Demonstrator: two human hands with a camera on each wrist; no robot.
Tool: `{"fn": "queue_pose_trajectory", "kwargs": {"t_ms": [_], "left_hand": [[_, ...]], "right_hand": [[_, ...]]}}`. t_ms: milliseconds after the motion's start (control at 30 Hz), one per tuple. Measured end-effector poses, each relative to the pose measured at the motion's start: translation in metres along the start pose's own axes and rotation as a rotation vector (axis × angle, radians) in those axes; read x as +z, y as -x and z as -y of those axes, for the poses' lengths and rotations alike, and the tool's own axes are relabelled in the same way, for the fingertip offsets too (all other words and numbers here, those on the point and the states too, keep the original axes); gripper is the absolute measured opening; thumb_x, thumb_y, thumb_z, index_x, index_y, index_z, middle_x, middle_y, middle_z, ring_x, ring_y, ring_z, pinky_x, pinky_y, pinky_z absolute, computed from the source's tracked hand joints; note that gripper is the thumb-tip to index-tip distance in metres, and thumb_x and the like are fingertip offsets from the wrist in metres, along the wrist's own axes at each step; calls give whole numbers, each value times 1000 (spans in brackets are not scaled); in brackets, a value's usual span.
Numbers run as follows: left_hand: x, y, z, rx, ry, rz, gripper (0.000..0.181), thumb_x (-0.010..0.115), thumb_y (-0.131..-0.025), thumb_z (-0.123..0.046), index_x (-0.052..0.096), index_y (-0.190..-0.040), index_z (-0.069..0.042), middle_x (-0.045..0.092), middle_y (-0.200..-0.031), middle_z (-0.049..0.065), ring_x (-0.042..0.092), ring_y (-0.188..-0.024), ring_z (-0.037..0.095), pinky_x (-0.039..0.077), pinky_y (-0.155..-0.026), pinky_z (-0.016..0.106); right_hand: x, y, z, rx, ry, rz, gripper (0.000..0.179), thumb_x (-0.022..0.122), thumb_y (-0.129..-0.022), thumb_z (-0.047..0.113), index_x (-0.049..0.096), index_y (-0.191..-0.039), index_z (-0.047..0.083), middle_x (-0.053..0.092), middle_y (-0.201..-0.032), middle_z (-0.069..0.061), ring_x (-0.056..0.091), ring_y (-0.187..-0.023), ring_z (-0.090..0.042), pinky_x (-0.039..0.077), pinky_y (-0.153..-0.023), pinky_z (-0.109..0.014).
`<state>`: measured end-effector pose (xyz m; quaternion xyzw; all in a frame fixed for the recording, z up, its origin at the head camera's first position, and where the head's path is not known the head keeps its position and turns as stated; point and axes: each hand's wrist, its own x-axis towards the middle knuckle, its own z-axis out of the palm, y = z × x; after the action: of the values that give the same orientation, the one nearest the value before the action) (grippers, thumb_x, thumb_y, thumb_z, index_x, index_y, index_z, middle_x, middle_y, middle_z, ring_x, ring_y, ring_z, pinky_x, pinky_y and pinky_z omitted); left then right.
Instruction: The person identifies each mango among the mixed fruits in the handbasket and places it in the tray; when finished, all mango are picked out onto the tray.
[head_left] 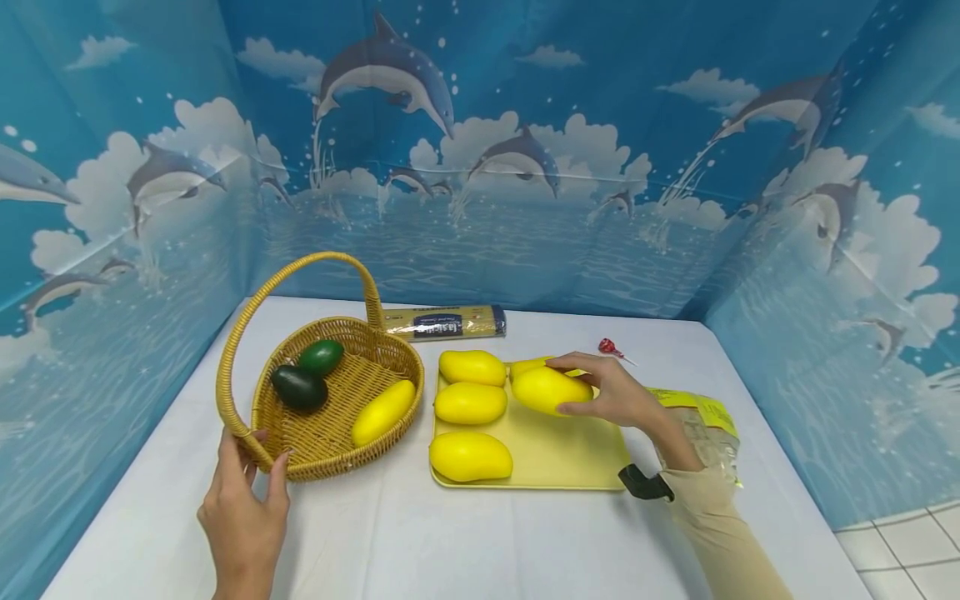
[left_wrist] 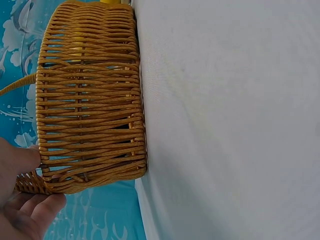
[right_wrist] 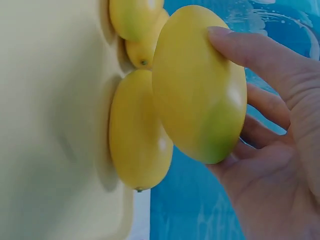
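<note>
My right hand [head_left: 618, 393] holds a yellow mango [head_left: 550, 392] above the pale yellow tray [head_left: 566, 467]. In the right wrist view a greenish patch shows on this mango [right_wrist: 192, 85], and the thumb lies along its side. Several more mangoes [head_left: 471, 456] lie on the tray, one of them [head_left: 527, 365] partly behind the held one. At the near left of the wicker basket [head_left: 341, 465], my left hand [head_left: 247, 517] grips the rim by the foot of the handle. Inside the basket are two dark green avocados [head_left: 300, 388] and a mango [head_left: 384, 413].
A packet of spaghetti [head_left: 450, 322] lies behind the basket and tray. Further right are a red-wrapped lollipop [head_left: 610, 346] and a clear plastic bag with a yellow-green label [head_left: 708, 417], partly behind the right forearm. Dolphin-print curtains [head_left: 495, 242] border the white-covered table.
</note>
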<state>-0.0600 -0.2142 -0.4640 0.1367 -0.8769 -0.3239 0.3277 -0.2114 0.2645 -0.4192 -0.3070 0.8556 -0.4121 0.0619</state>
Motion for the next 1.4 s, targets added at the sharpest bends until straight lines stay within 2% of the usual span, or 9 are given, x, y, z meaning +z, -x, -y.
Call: {"fn": "queue_pose_trajectory", "kwargs": {"t_ms": [167, 333, 467, 667, 867, 1167, 1400], "left_hand": [[0, -1, 0, 0, 12, 2, 81, 84, -89, 7, 44, -158, 1, 71, -130, 24, 71, -119, 48, 58, -91, 55], [-1, -1, 0, 19, 27, -7, 80, 85, -88, 8, 45, -157, 3, 72, -129, 24, 72, -117, 49, 57, -90, 55], [-1, 0, 0, 34, 27, -16, 79, 86, -87, 8, 46, -155, 4, 72, -128, 23, 73, -116, 48, 58, -90, 55], [-1, 0, 1, 34, 27, -20, 79, 86, -87, 8, 46, -156, 3, 72, -128, 24, 72, -116, 49, 57, -90, 55], [0, -1, 2, 35, 26, -18, 80, 86, -87, 8, 46, -156, 4, 72, -128, 26, 72, -114, 50, 57, -89, 56], [0, 0, 3, 33, 31, -13, 82, 86, -87, 7, 44, -158, 3, 72, -129, 26, 72, -114, 51, 57, -89, 56], [0, -1, 3, 28, 21, -9, 82, 85, -89, 7, 43, -159, 2, 71, -131, 26, 73, -114, 49, 59, -87, 57]], "right_hand": [[3, 0, -3, 43, 81, 15, 63, 90, -89, 10, 64, -146, -1, 66, -145, -21, 63, -130, -43, 61, -106, -59], [6, 2, -7, 35, 162, 23, 64, 91, -89, 12, 63, -145, -3, 68, -142, -21, 65, -125, -43, 60, -105, -62], [8, 2, -9, 27, 188, 27, 64, 91, -88, 9, 65, -144, -2, 69, -141, -20, 65, -122, -40, 58, -106, -63], [11, 1, -8, 24, 197, 29, 62, 92, -85, 5, 68, -143, 1, 70, -141, -19, 63, -131, -44, 52, -114, -66], [14, 1, -8, -7, 219, 23, 62, 93, -84, 4, 68, -140, -1, 70, -141, -19, 60, -135, -47, 48, -117, -68], [19, 1, -8, -6, 288, 21, 61, 94, -83, 8, 70, -138, -1, 72, -136, -17, 63, -128, -43, 52, -113, -65], [20, 1, -10, -30, 311, 11, 62, 95, -82, 7, 70, -137, -2, 73, -136, -17, 64, -128, -43, 53, -114, -64]]}}
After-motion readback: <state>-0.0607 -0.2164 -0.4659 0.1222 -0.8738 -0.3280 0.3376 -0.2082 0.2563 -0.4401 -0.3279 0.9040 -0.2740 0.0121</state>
